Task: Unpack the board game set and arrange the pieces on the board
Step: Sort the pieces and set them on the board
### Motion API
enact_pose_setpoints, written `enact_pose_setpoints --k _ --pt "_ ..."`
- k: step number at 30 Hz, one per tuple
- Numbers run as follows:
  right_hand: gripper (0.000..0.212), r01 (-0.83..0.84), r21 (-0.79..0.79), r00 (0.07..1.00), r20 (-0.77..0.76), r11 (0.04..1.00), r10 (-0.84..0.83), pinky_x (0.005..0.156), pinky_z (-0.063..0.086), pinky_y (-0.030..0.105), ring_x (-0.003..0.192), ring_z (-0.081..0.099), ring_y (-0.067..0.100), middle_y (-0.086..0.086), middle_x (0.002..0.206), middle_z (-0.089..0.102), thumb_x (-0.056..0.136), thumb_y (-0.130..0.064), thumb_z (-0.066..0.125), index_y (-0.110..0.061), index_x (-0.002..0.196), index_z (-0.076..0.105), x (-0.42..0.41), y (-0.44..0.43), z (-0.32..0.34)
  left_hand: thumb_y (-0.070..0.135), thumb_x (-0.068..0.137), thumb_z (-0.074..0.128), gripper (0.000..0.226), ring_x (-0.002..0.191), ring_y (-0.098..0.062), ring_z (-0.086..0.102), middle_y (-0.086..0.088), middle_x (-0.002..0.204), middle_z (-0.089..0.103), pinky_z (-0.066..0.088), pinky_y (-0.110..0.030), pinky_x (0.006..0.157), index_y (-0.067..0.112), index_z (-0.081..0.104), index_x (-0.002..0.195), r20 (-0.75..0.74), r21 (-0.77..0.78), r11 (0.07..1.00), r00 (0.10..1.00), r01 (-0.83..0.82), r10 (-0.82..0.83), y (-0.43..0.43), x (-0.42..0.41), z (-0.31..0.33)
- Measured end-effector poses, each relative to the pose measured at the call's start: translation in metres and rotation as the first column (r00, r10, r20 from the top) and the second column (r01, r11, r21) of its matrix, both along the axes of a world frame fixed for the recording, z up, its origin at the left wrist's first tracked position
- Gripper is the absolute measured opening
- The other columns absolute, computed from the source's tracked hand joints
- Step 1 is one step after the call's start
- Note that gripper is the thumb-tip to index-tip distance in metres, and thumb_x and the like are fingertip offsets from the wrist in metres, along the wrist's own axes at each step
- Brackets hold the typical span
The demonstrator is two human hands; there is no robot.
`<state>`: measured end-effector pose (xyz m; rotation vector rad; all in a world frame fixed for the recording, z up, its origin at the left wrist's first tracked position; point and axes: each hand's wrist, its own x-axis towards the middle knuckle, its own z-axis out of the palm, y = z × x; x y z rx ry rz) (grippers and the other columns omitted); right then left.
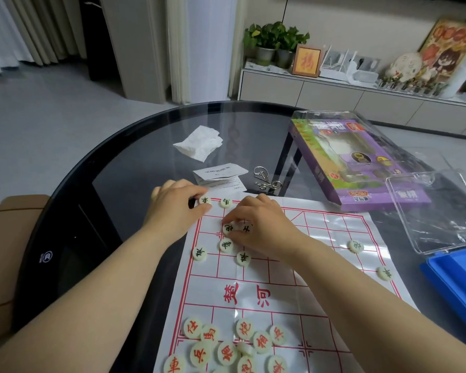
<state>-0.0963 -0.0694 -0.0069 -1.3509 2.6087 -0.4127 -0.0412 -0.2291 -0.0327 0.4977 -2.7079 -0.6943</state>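
Note:
A white paper board (334,238) with a red grid lies on the dark glass table. My left hand (175,204) pinches a black-lettered piece (205,201) at the board's far left corner, beside another piece (226,202). My right hand (258,224) curls over a small cluster just below, fingertips on one black-lettered piece (228,229). More black-lettered pieces (199,253) sit spread over the far half. Several red-lettered pieces (228,352) lie heaped at the near edge.
A clear plastic lid (436,211) and a blue case (457,284) lie at the right. A purple game box (361,168), metal ring puzzles (264,177), folded leaflets (219,175) and a crumpled tissue (199,142) lie beyond the board.

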Motion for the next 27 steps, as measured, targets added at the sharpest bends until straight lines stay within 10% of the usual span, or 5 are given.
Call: enact_pose_setpoints --k 27 --pt "0.033 -0.041 0.105 0.998 0.061 0.994 0.035 0.093 0.031 0.026 0.112 0.040 0.021 0.002 0.120 0.053 0.090 -0.015 0.050 -0.026 0.120 0.057 0.002 -0.010 0.015 0.029 0.087 0.057 0.037 0.114 -0.017 0.039 0.004 0.113 0.056 0.023 -0.027 0.097 0.021 0.054 0.122 -0.035 0.034 0.999 0.999 0.036 -0.035 0.001 0.002 0.003"
